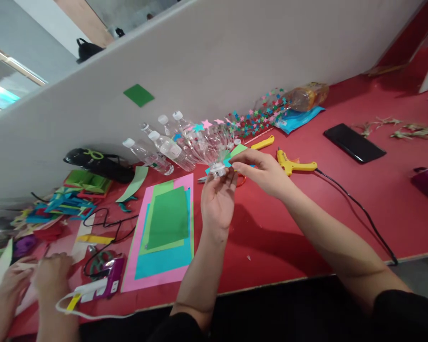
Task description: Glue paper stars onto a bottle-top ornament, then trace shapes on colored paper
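Observation:
My left hand [219,202] is palm up, its fingers closed round the neck of a cut plastic bottle [212,147]. The clear bottle flares into thin strips, with pink and blue paper stars on some tips. Beside the neck, my right hand [266,171] has its thumb and fingers close together; whatever they pinch, if anything, is too small to make out. Behind the hands lie scissors [241,180] with red handles, partly hidden, and bits of blue and green paper. A yellow glue gun [294,165] rests on the table to the right of my right hand.
Several plastic bottles [173,148] lean by the wall. A star-covered piece [258,118], yellow cutter [263,142] and phone [354,142] lie on the red table [288,242]. Coloured sheets [167,218] and a purple power strip [114,278] are left; another person's hands [53,270] work there.

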{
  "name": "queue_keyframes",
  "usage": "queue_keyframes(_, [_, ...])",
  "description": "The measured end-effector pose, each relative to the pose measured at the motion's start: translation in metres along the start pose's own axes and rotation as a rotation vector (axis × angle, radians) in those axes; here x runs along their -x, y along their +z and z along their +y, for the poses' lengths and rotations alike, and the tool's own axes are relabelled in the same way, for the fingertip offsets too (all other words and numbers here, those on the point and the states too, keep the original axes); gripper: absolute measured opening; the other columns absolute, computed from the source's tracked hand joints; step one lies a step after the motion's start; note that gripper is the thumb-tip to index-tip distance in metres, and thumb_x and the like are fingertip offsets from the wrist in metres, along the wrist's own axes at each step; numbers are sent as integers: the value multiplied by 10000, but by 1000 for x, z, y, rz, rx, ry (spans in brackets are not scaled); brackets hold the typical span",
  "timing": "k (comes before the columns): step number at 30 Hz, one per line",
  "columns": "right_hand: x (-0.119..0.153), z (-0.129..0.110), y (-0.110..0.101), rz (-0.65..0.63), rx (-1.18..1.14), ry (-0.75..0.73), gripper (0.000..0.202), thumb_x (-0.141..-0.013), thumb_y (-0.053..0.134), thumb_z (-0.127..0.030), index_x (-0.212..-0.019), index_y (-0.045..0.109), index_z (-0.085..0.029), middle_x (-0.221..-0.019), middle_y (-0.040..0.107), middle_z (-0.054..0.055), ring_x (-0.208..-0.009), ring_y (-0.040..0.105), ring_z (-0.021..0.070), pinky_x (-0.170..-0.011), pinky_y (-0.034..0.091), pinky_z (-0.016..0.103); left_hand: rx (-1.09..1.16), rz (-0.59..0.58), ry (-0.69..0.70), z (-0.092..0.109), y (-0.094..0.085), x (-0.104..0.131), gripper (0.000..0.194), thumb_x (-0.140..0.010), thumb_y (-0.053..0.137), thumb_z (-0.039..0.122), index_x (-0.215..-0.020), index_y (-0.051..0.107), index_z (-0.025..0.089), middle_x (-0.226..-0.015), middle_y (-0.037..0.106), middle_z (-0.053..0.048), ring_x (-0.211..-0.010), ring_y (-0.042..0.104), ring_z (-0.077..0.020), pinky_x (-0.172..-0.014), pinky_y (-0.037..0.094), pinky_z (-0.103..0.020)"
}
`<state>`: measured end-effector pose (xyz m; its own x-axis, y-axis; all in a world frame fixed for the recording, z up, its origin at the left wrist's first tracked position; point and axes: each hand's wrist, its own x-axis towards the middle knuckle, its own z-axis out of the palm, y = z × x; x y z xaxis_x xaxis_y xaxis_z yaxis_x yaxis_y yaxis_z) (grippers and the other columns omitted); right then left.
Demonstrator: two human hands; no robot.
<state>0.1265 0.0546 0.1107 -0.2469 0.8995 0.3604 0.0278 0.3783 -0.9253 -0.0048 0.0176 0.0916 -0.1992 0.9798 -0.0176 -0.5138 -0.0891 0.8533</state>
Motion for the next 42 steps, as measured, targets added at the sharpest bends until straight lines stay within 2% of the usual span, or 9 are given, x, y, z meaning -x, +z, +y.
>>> queue_keyframes(4, [3,4,13,-73,-68,78,171,-799,633,-286,-909,673,-161,-934,680,42,-873,627,148,-798,479,299,-184,76,320,-19,-22,-6,231,-794,564,235,-1021,529,246,-1020,639,-10,-985,631,-134,-977,459,-332])
queue_keyframes(8, [14,17,40,-58,-286,178,299,-740,692,-295,-1005,610,-183,-973,677,45,-916,641,163,-843,497,325,-577,132,684,-31,-43,-4,305,-873,517,335,-1158,471,237,-1100,579,-56,-1045,599,-183,-932,475,-346])
queue_keyframes(12, [34,26,63,-15,-462,217,326,-680,749,-337,-957,621,-222,-967,693,33,-916,649,185,-894,490,362,-765,138,874,-33,-60,3,349,-875,524,452,-1121,492,206,-1098,554,-75,-1175,527,-262,-1019,392,-433])
queue_keyframes(15, [48,26,69,52,-541,246,320,-682,759,-344,-963,639,-246,-999,700,16,-947,646,191,-933,476,369,-857,125,977,-35,-68,5,384,-830,569,521,-1027,506,198,-1018,580,-85,-1095,562,-268,-1031,374,-511])
queue_keyframes(19, [59,25,69,102,-640,290,225,-703,745,-339,-896,671,-251,-948,709,-2,-934,639,181,-930,480,348,-935,70,1011,-40,-74,6,300,-839,582,457,-979,519,199,-986,594,-75,-1023,596,-248,-1016,391,-523])
queue_keyframes(25, [61,33,65,199,-836,480,201,-639,774,-285,-813,695,-223,-875,702,-7,-830,626,138,-801,490,260,-1156,-53,1146,-49,-80,3,313,-828,599,268,-1115,504,186,-1033,634,-96,-1029,606,-235,-1037,384,-512])
queue_keyframes(29, [61,41,60,228,-884,579,187,-606,790,-264,-760,704,-202,-832,702,4,-736,605,118,-685,475,227,-1216,-93,1085,-54,-83,1,310,-815,586,253,-1108,520,178,-1007,647,-104,-1007,609,-244,-1013,397,-509])
queue_keyframes(35, [61,56,52,206,-870,681,177,-584,786,-253,-718,700,-175,-708,688,-19,-634,572,87,-649,444,222,-1285,-139,971,-60,-83,7,328,-797,568,210,-1121,556,161,-1012,643,-128,-1006,594,-263,-928,454,-452])
queue_keyframes(42, [59,61,46,136,-821,630,172,-571,783,-208,-719,703,-174,-749,702,-12,-716,614,103,-691,460,225,-1283,-153,904,-62,-86,8,365,-775,576,183,-1139,559,157,-1030,637,-135,-1006,588,-270,-913,466,-438])
